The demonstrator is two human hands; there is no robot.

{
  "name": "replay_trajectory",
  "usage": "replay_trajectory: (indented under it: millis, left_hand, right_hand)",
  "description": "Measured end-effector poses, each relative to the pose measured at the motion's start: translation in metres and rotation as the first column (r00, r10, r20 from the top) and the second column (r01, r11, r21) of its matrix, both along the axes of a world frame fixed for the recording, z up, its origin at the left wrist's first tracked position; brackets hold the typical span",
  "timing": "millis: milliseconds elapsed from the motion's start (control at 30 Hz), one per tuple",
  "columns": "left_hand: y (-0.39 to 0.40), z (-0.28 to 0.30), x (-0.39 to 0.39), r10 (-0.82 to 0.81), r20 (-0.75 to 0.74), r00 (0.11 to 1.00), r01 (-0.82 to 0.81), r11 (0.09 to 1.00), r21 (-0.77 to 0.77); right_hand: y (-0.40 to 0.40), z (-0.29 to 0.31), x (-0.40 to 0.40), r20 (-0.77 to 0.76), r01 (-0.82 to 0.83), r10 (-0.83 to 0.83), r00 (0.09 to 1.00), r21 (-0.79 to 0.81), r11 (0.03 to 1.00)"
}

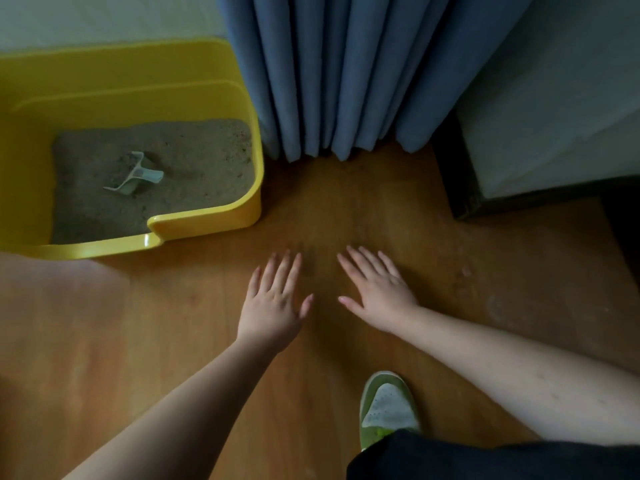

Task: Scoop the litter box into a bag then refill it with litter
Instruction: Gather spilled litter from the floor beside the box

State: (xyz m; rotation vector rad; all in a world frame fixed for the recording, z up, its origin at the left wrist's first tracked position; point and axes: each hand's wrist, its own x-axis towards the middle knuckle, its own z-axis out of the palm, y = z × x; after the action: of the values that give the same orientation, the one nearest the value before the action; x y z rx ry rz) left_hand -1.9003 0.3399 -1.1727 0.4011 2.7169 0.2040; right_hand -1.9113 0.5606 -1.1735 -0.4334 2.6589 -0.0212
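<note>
Glossy wooden floor [346,209] beneath pleated blue curtain [332,74]. Left hand [275,299] and right hand [375,292] spread flat, fingers straight, holding nothing. Beyond and left of the left hand, rounded yellow plastic litter box [207,216] of grainy sand-coloured litter [194,161], pale plastic scoop [136,174] half-buried.

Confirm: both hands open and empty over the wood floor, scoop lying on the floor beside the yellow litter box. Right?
Not quite. In the head view the scoop lies inside the yellow litter box, on the litter, not on the floor. The rest holds: left hand and right hand are open and empty.
</note>
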Motion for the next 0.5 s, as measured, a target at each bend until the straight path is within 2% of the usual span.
replay_trajectory:
  millis: [167, 267, 400, 500]
  left_hand:
    - [0.034, 0.005, -0.016, -0.137, -0.035, 0.99, 0.14, 0.985, 0.106]
    - [0.055, 0.015, -0.02, -0.151, -0.013, 0.988, 0.152, 0.975, 0.161]
    - [0.075, 0.033, -0.025, -0.068, 0.161, 0.985, 0.023, 0.963, 0.267]
    - [0.086, 0.045, -0.029, 0.05, 0.351, 0.935, -0.217, 0.864, 0.455]
  right_hand:
    - [0.029, -0.004, -0.01, -0.093, 0.119, -0.118, 0.989, 0.005, 0.993]
    - [0.053, -0.005, -0.01, -0.103, 0.188, -0.183, 0.978, 0.038, 0.981]
    - [0.081, -0.009, -0.002, -0.107, 0.328, -0.321, 0.941, 0.059, 0.943]
    - [0.097, -0.013, 0.001, -0.098, 0.435, -0.428, 0.898, 0.059, 0.899]
